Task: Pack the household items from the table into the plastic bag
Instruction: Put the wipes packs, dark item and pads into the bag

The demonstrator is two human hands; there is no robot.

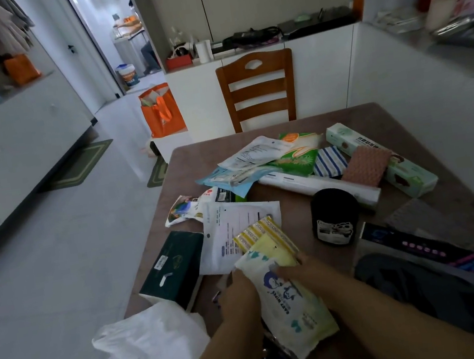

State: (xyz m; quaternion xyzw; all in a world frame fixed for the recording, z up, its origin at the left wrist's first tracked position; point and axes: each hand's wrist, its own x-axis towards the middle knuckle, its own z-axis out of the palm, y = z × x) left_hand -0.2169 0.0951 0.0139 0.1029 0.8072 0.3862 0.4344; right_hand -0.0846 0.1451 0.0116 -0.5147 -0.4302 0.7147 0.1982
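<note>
A pale yellow pack of baby wipes [291, 303] lies at the near edge of the brown table [374, 115]. My left hand [238, 294] grips its left side and my right hand [297, 271] grips its upper right part. Just beyond the pack lies a yellow cloth packet [264, 236] on a white mailer [236, 225]. The white plastic bag [153, 345] sits crumpled at the table's near left corner, left of my left forearm. A dark green box [174, 265] stands between the bag and the mailer.
Farther on the table are a black cup [335, 217], a white roll [316, 186], a pink sponge [366, 166], a long green box [380, 158], a striped cloth [330, 161] and several packets. A wooden chair [257, 87] stands behind; an orange bag [161, 110] sits on the floor.
</note>
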